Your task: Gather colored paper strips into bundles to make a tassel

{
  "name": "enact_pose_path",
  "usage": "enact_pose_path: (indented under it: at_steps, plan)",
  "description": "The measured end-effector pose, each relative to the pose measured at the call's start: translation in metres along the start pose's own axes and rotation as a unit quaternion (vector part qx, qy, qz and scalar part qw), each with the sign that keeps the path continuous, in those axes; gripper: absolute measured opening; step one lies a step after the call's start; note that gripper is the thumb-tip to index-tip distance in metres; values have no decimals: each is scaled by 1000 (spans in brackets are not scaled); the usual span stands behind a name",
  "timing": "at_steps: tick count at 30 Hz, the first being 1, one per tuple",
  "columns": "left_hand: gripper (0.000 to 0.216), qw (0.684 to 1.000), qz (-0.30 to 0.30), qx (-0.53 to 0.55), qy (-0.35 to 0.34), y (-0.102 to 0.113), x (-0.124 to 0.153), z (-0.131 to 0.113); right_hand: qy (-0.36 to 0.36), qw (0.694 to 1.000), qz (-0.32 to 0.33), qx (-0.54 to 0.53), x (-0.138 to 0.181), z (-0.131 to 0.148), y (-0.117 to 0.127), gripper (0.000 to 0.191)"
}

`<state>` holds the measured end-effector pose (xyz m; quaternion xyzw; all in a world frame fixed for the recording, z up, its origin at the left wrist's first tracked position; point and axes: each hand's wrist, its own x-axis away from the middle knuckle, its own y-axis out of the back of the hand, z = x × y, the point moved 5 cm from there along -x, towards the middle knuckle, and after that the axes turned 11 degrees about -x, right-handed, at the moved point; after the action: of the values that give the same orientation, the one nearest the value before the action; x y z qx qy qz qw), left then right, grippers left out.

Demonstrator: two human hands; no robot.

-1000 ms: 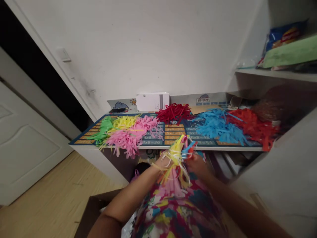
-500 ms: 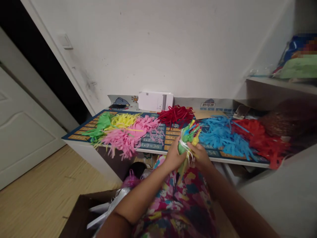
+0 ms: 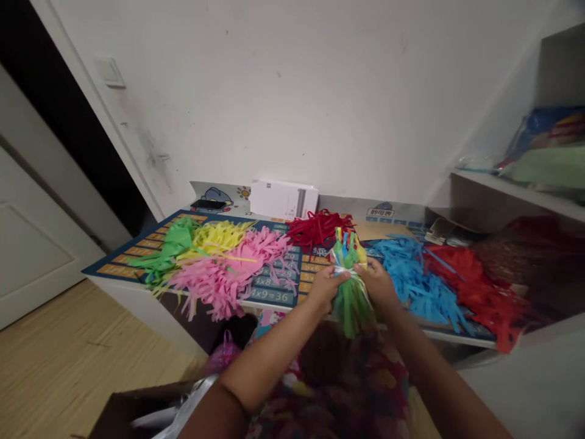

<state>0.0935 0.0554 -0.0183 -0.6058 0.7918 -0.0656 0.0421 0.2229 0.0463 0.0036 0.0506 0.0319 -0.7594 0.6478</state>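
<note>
Between my hands a paper tassel hangs over the desk's front edge, mostly green with yellow, blue and red strips at its top. White ribbon wraps its neck. My left hand is closed on the tassel's left side, the thumb pressed along the ribbon. From the right, my right hand grips the same neck; some of its fingers are hidden. Left of them lie pink, yellow and green fringed paper. Dark red strips lie behind, blue fringe to the right.
Red fringed paper lies at the desk's right end by a dark bag-like bundle. A white box leans on the wall, with a black phone-like object to its left. Below left stand a carton and a purple bag.
The tassel has turned more upright, and its green strips now hang down in view. Both hands remain on its ribbon-wrapped neck. The camera view has shifted slightly.
</note>
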Motion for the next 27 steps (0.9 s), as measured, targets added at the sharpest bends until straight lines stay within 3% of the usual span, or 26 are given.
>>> enact_pose_path:
  at_steps: [4, 8, 10, 13, 15, 16, 18, 21, 24, 27]
  plan:
    - [34, 997, -46, -64, -22, 2, -18, -3, 48, 985, -39, 158, -42, -14, 23, 50]
    - [50, 980, -83, -161, -76, 37, 3, -5, 106, 956, -27, 271, -68, -13, 38, 53]
    - [47, 929, -90, -330, -141, 54, 18, -9, 153, 937, 12, 315, -75, -10, 29, 60]
    - [37, 850, -102, -478, -197, 73, 32, -11, 216, 851, 115, 465, -74, -25, -6, 65]
    - [33, 818, -114, -519, -221, 84, 35, -12, 225, 785, 176, 549, -68, -50, -27, 70]
    - [32, 806, -119, -531, -230, 89, 36, -13, 221, 771, 196, 564, -64, -62, -33, 73]
    - [31, 790, -126, -549, -244, 99, 36, -15, 211, 769, 216, 564, -59, -79, -36, 77]
    - [25, 770, -147, -563, -260, 112, 37, -17, 178, 788, 262, 528, -63, -78, -23, 79]
    - [22, 763, -176, -552, -286, 119, 40, -17, 133, 804, 290, 502, -89, -43, -11, 65]
    - [24, 770, -181, -533, -300, 121, 40, -12, 193, 798, 218, 528, -131, 21, -31, 44]
